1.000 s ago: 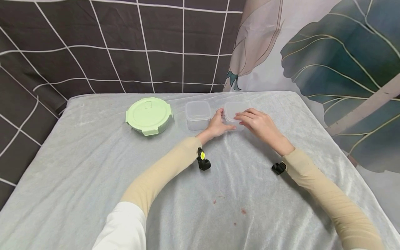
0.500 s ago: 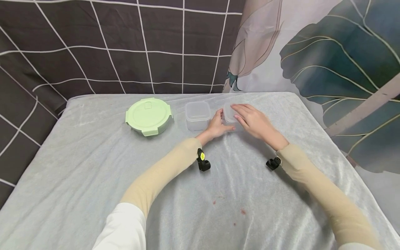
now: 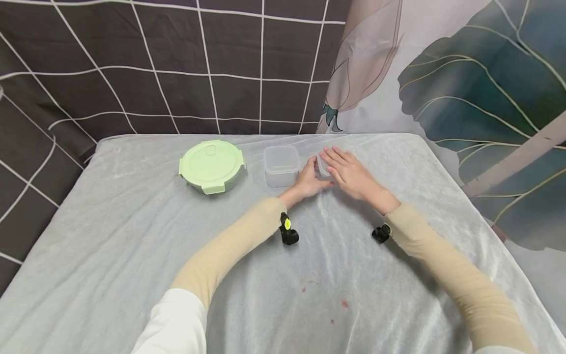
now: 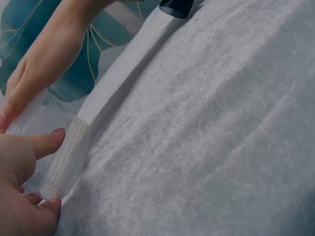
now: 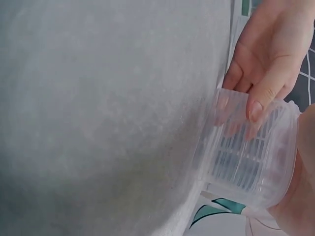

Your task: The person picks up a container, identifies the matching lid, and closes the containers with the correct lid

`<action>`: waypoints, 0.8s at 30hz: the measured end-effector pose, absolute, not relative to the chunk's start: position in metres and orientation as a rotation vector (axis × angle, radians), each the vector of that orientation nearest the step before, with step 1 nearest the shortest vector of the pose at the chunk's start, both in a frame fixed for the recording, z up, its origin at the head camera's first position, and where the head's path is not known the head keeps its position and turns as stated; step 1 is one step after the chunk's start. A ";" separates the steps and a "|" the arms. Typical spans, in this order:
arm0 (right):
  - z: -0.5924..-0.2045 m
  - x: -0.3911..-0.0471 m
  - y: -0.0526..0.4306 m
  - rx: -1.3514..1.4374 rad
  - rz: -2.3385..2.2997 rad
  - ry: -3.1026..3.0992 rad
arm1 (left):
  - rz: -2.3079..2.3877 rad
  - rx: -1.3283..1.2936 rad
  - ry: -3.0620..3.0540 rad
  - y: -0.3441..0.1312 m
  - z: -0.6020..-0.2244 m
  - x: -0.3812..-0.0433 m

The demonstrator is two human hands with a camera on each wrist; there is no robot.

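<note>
A small clear plastic food container (image 3: 324, 169) with a lid stands at the back of the table, mostly covered by the hands in the head view. My left hand (image 3: 306, 182) holds it at its left side, the thumb across the near wall. Laid flat over the lid is my right hand (image 3: 349, 176), its fingers straight and side by side. In the right wrist view the container (image 5: 241, 152) shows a slatted insert behind its clear wall, and the left thumb (image 5: 261, 101) lies against it. Both hands also flank the container (image 4: 69, 152) in the left wrist view.
Just left of the left hand stands a second clear square container (image 3: 281, 167) with its lid on. Farther left is a round container with a light green clip lid (image 3: 211, 164). A grey cloth (image 3: 247, 275) covers the table, and curtains hang behind its back edge.
My right hand has slid left and forward across the lid, and its fingers have gone from bent to flat. The left hand keeps its place at the container's side.
</note>
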State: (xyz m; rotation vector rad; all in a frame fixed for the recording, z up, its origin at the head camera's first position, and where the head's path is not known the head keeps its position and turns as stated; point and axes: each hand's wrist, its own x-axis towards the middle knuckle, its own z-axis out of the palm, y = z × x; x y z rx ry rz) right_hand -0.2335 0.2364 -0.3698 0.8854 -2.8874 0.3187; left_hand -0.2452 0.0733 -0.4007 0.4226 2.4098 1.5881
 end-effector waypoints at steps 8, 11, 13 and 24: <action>-0.368 -0.237 0.235 0.896 0.313 -2.854 | 1.590 0.337 2.465 0.076 -0.396 -0.243; -0.367 -0.238 0.235 0.889 0.312 -2.849 | 1.555 0.336 2.517 0.078 -0.397 -0.243; -0.367 -0.238 0.234 0.888 0.314 -2.839 | 1.540 0.341 2.550 0.078 -0.398 -0.244; -0.367 -0.229 0.228 0.825 0.302 -2.736 | 1.439 0.434 2.617 0.071 -0.398 -0.214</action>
